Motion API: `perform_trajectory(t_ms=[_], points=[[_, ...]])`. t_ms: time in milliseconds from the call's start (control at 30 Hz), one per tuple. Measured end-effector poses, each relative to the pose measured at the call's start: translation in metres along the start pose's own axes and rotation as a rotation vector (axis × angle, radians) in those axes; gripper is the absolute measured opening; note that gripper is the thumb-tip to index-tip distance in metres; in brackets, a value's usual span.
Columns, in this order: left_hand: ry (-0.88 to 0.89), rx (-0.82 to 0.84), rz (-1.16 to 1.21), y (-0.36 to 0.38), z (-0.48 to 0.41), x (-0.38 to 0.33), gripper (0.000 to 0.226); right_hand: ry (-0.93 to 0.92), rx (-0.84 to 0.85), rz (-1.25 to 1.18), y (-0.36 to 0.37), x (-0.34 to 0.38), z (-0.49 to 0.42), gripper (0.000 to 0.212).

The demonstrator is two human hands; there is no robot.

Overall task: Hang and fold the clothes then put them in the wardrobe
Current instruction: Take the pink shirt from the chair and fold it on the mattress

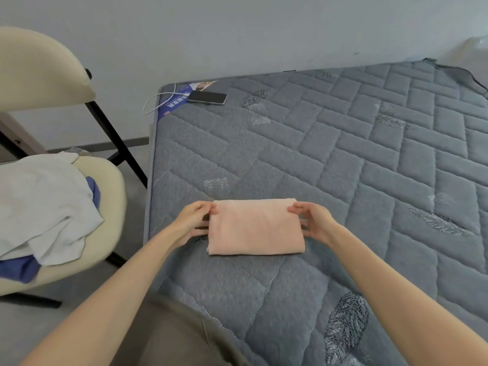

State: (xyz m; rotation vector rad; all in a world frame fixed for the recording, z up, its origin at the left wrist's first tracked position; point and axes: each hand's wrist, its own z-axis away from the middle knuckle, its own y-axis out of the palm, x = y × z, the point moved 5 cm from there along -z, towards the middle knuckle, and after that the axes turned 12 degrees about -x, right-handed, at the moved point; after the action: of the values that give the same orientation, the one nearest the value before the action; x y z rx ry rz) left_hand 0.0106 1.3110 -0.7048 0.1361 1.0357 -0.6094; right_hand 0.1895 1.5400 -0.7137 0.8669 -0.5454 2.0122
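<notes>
Grey quilted mattress (pixel 343 167) fills the right of the frame, below a pale grey wall (pixel 237 30). At its upper left corner a blue label (pixel 173 103) bears white writing too small to read, beside a black phone (pixel 207 97). Centre frame, a folded pink cloth (pixel 254 228) lies on the mattress; the left hand (pixel 194 223) and right hand (pixel 314 223) pinch its side edges. A cream folding chair (pixel 39 67) holding white and blue clothes (pixel 45 207) is cut off at left.

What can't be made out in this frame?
Wardrobe: outside the head view.
Blue garment: mostly under the white garment on the chair.
Label print: too small.
Cable far end: drops behind the mattress edge.
Cloth type: folded, so unclear.
</notes>
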Motion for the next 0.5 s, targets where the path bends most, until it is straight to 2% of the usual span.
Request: perform_trajectory(t_ms=[67, 167, 267, 400, 500], points=[[0.03, -0.104, -0.055, 0.006, 0.0, 0.004, 0.02, -0.165, -0.12, 0.14, 0.006, 0.001, 0.005, 0.009], [0.128, -0.312, -0.139, 0.015, 0.003, 0.009, 0.037, -0.489, -0.227, 0.392, 0.021, 0.0, 0.012, 0.031], [0.161, -0.423, -0.041, 0.019, 0.004, 0.014, 0.035, -0.682, -0.258, 0.454, 0.028, -0.008, 0.017, 0.029], [0.175, -0.478, 0.006, 0.023, 0.0, 0.017, 0.033, -0.803, -0.245, 0.491, 0.027, -0.018, 0.014, 0.021], [0.066, -0.455, 0.016, 0.026, -0.007, 0.018, 0.037, -0.82, -0.294, 0.613, 0.032, -0.019, 0.01, 0.027]])
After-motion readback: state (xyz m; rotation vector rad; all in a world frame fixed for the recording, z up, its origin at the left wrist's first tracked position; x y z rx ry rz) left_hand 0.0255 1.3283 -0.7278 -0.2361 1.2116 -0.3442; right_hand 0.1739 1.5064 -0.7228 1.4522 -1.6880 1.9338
